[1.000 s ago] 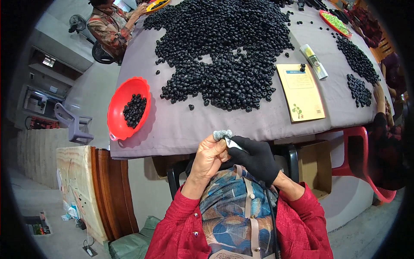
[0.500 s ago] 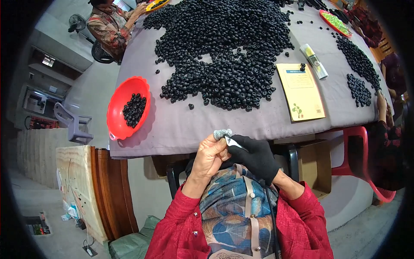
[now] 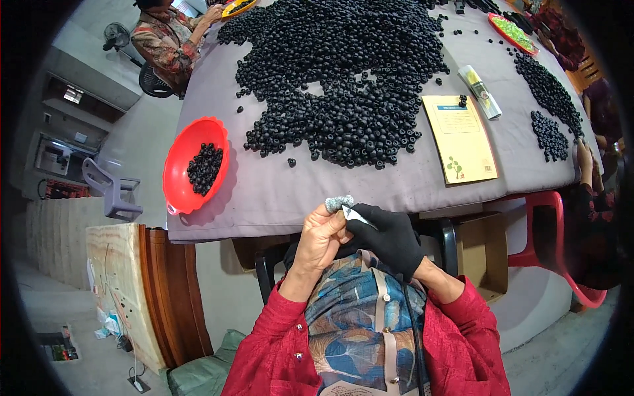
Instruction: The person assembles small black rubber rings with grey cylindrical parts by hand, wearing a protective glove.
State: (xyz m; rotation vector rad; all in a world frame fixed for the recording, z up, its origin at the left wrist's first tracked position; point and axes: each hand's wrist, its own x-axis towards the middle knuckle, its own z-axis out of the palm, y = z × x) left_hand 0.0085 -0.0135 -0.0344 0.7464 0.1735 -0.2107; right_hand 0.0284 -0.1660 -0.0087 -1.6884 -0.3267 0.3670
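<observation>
Between the fingertips of both hands, over the near edge of the table, sits a pale, shiny, flat pointed piece [image 3: 357,216], its tip toward the left thumb and its wider end running under the black glove. The right hand [image 3: 389,239], in a black knitted glove, is closed around it. The bare left hand [image 3: 319,237] has thumb and fingers drawn narrow just beside the tip; whether they pinch something small I cannot tell. A grey-white speckled wrap [image 3: 338,204] covers a left fingertip. Beyond the fingers spreads a broad heap of round black beads [image 3: 343,86]; to their left stands a red scalloped plastic bowl [image 3: 173,158], to their right a yellow paper booklet [image 3: 469,148]. Compared with a second ago, both hands keep nearly the same pose; a co-worker's hand [image 3: 585,160], far right of the fingers, is slightly lower.
</observation>
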